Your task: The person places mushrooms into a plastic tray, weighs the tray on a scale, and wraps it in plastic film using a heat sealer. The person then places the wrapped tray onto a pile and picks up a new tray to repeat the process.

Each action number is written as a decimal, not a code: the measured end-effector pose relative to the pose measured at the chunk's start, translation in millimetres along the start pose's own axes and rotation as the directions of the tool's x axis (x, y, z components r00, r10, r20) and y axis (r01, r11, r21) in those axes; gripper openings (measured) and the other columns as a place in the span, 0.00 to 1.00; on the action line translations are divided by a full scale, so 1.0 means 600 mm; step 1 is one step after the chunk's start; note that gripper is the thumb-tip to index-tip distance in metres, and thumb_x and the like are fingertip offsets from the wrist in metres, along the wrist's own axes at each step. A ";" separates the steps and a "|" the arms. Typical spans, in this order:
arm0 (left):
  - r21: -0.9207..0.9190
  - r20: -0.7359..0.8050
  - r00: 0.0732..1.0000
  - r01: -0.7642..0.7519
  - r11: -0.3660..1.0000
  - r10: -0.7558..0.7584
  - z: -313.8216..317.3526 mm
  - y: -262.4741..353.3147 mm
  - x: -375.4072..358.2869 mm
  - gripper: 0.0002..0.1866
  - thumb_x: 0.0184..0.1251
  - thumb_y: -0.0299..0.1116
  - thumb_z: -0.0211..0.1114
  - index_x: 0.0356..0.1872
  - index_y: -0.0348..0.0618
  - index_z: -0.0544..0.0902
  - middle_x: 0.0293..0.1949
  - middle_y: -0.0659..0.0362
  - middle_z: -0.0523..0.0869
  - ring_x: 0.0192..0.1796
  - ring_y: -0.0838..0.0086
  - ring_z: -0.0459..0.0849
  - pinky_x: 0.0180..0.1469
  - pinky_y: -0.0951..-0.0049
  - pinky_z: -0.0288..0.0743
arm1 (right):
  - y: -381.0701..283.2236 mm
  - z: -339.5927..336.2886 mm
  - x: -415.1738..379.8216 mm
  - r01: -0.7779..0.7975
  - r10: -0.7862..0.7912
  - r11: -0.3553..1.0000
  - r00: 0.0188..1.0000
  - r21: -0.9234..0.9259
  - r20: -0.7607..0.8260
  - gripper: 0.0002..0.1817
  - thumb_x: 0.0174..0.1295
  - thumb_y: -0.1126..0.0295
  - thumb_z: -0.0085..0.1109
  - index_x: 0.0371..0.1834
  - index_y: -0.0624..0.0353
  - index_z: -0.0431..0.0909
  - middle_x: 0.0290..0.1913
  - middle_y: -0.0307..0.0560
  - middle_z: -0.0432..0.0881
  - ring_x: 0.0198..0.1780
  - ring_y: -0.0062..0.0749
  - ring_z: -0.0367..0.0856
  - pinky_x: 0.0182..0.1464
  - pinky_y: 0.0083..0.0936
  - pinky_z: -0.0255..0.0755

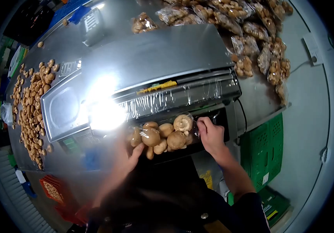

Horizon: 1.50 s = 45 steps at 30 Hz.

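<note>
So a big glare patch [102, 106] is washing out the left end of the wrapping machine [143, 62], and whatever's printed on the panel there is getting lost. The left hand [134, 155] is smearing into a blur, so its grip on the tray of mushrooms [165, 136] is impossible to make out. The tray itself is hiding under the mushrooms and film. The bagged mushrooms [260, 35] at the far right are running off the top edge. The loose mushrooms [33, 105] on the left of the tabletop are too tiny to tell apart.
</note>
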State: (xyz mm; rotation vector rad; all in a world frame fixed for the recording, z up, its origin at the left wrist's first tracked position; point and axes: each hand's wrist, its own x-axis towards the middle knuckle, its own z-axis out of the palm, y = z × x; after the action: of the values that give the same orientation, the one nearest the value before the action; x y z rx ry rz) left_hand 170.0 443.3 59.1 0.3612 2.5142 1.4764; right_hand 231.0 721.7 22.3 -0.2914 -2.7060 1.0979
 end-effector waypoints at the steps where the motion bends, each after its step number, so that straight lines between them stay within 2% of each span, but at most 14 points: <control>1: 0.001 -0.039 0.996 0.074 0.997 -0.074 0.002 -0.011 -0.010 0.13 0.64 0.32 0.59 0.45 0.35 0.71 0.28 0.59 0.81 0.29 0.82 0.76 0.34 0.79 0.70 | 0.003 0.006 -0.005 0.040 -0.048 0.994 0.996 -0.099 -0.080 0.09 0.65 0.66 0.58 0.30 0.59 0.75 0.19 0.47 0.79 0.20 0.41 0.80 0.23 0.28 0.72; 8: -0.103 0.026 0.891 0.454 0.885 -0.454 -0.089 -0.089 -0.077 0.22 0.73 0.43 0.53 0.16 0.46 0.68 0.09 0.67 0.65 0.09 0.83 0.59 0.12 0.78 0.47 | -0.029 -0.037 -0.046 -0.228 0.230 0.968 0.973 0.107 -0.004 0.21 0.62 0.64 0.61 0.15 0.65 0.75 0.11 0.52 0.69 0.11 0.30 0.65 0.17 0.25 0.59; 12: -0.165 0.206 0.724 0.689 0.706 -0.658 -0.142 -0.189 -0.193 0.22 0.69 0.40 0.55 0.13 0.50 0.66 0.08 0.65 0.66 0.06 0.80 0.59 0.08 0.79 0.47 | 0.006 -0.045 -0.141 -0.713 0.608 0.679 0.679 0.174 0.412 0.19 0.62 0.67 0.60 0.16 0.67 0.77 0.11 0.44 0.70 0.15 0.15 0.64 0.20 0.23 0.60; 16: 0.039 0.284 0.725 0.644 0.764 -0.627 -0.104 -0.290 -0.285 0.11 0.64 0.33 0.60 0.23 0.41 0.76 0.20 0.63 0.77 0.23 0.81 0.72 0.25 0.76 0.64 | 0.034 0.066 -0.242 -0.170 0.209 0.977 0.892 -0.131 0.402 0.16 0.61 0.65 0.55 0.17 0.60 0.78 0.19 0.52 0.79 0.20 0.48 0.77 0.23 0.36 0.69; 18: 0.154 0.264 0.792 0.528 0.835 -0.550 -0.044 -0.310 -0.282 0.06 0.61 0.28 0.62 0.29 0.35 0.82 0.29 0.62 0.85 0.35 0.81 0.79 0.36 0.74 0.75 | 0.000 0.134 -0.245 0.118 0.167 0.922 0.739 -0.370 0.653 0.11 0.60 0.68 0.56 0.22 0.56 0.80 0.25 0.50 0.82 0.23 0.42 0.80 0.27 0.34 0.75; 19: 0.271 0.462 0.665 0.524 0.808 -0.587 -0.046 -0.246 -0.235 0.12 0.61 0.30 0.62 0.44 0.37 0.80 0.36 0.51 0.84 0.37 0.69 0.83 0.38 0.67 0.76 | -0.013 0.188 -0.272 -0.411 0.308 0.909 0.770 0.067 0.559 0.09 0.58 0.69 0.58 0.24 0.60 0.81 0.28 0.44 0.84 0.26 0.29 0.80 0.30 0.29 0.76; 20: -0.421 0.297 0.707 0.700 0.576 -0.642 -0.004 -0.236 -0.245 0.03 0.56 0.24 0.60 0.26 0.37 0.79 0.26 0.59 0.82 0.30 0.77 0.78 0.33 0.73 0.73 | -0.034 0.226 -0.262 -0.856 0.487 0.294 0.518 0.426 0.704 0.08 0.59 0.69 0.59 0.28 0.63 0.81 0.28 0.38 0.82 0.30 0.19 0.77 0.33 0.24 0.75; 21: -0.541 0.265 0.733 0.651 0.533 -0.626 0.009 -0.217 -0.243 0.02 0.56 0.24 0.60 0.26 0.38 0.78 0.27 0.59 0.81 0.30 0.76 0.78 0.33 0.72 0.73 | -0.063 0.238 -0.254 -0.827 0.346 0.316 0.556 0.464 0.755 0.08 0.61 0.69 0.58 0.30 0.64 0.81 0.30 0.40 0.83 0.31 0.20 0.78 0.34 0.23 0.74; 26: -0.514 0.180 0.983 0.119 0.850 -0.029 -0.075 -0.094 -0.211 0.05 0.53 0.24 0.65 0.27 0.40 0.76 0.30 0.56 0.80 0.30 0.70 0.77 0.33 0.70 0.72 | -0.247 0.177 -0.189 -0.674 -0.384 0.323 0.549 0.665 0.743 0.11 0.66 0.69 0.53 0.43 0.64 0.80 0.38 0.47 0.84 0.36 0.27 0.82 0.39 0.21 0.74; 30: -0.333 0.239 0.862 -0.359 0.872 0.447 -0.115 -0.065 -0.170 0.10 0.56 0.35 0.66 0.32 0.40 0.77 0.41 0.51 0.79 0.39 0.61 0.78 0.42 0.63 0.73 | -0.273 0.166 -0.181 -0.376 -0.466 0.689 0.424 0.619 0.777 0.18 0.62 0.62 0.55 0.51 0.60 0.76 0.43 0.59 0.80 0.46 0.44 0.81 0.48 0.33 0.72; 32: -0.463 0.327 0.810 -0.312 0.830 0.487 -0.084 -0.045 -0.159 0.21 0.61 0.49 0.60 0.40 0.39 0.78 0.53 0.46 0.75 0.54 0.56 0.74 0.55 0.57 0.67 | -0.272 0.152 -0.183 -0.314 -0.555 0.704 0.316 0.637 0.769 0.21 0.62 0.61 0.53 0.56 0.60 0.73 0.51 0.57 0.77 0.55 0.41 0.76 0.55 0.31 0.69; 34: -0.687 0.496 0.699 -0.048 0.725 0.516 -0.050 -0.035 -0.154 0.32 0.65 0.59 0.51 0.52 0.36 0.74 0.62 0.43 0.68 0.65 0.51 0.65 0.63 0.54 0.60 | -0.245 0.167 -0.230 -0.787 -0.565 0.120 0.447 0.605 0.694 0.22 0.64 0.60 0.51 0.55 0.64 0.72 0.55 0.50 0.75 0.59 0.33 0.71 0.57 0.29 0.67; 37: -0.664 0.669 0.633 0.274 0.696 0.389 -0.019 -0.017 -0.163 0.30 0.66 0.57 0.52 0.52 0.36 0.74 0.60 0.43 0.70 0.63 0.53 0.68 0.61 0.55 0.62 | -0.157 0.154 -0.201 -0.327 -0.303 0.787 0.533 0.523 0.790 0.20 0.69 0.62 0.47 0.57 0.63 0.72 0.54 0.43 0.77 0.44 0.25 0.75 0.45 0.25 0.70; 45: -0.512 0.736 0.628 0.760 0.399 -0.253 0.039 -0.008 -0.198 0.25 0.68 0.50 0.53 0.52 0.36 0.73 0.55 0.43 0.76 0.57 0.56 0.75 0.57 0.59 0.70 | -0.166 -0.011 -0.177 -0.377 -0.194 0.740 0.672 0.556 0.714 0.20 0.70 0.57 0.47 0.54 0.58 0.78 0.31 0.41 0.81 0.25 0.19 0.72 0.30 0.17 0.67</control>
State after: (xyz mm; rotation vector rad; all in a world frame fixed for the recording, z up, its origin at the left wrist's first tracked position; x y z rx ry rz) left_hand 289.1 423.5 49.7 -0.1909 1.0890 1.6705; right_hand 324.1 628.6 84.8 0.2019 -2.5804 2.6157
